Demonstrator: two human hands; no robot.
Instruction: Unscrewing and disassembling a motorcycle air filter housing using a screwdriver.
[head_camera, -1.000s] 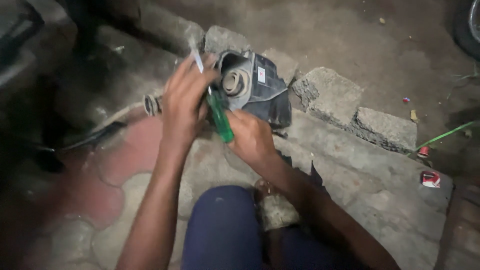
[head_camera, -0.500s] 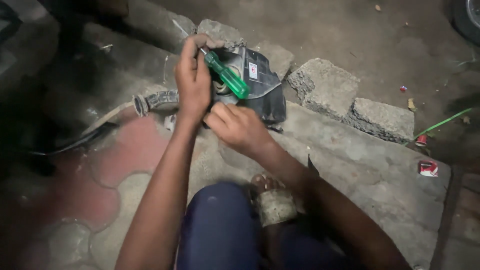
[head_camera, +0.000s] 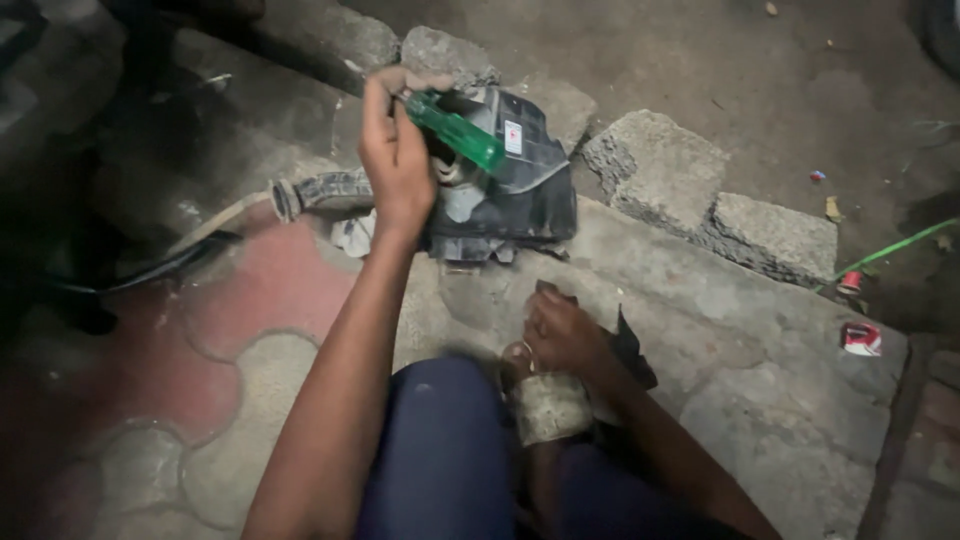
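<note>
The left hand (head_camera: 395, 165) is closed around a screwdriver (head_camera: 455, 130) with a green handle, which slants toward 4 o'clock over a dark plastic housing (head_camera: 515, 195); the housing sits on the pavement (head_camera: 700, 330) at 12 o'clock from the person's knee (head_camera: 440, 440) (a small white label shows on its top face); a ribbed hose (head_camera: 315, 190) sticks out of it toward 9 o'clock. The right hand (head_camera: 562, 335) rests low at 6 o'clock from the housing, fingers curled on a dark scrap (head_camera: 630, 350); whether it grips the scrap I cannot tell. Grey stone blocks (head_camera: 720, 205) lie at 3 o'clock from the housing; a red can (head_camera: 862, 340) lies well apart at the right edge.
</note>
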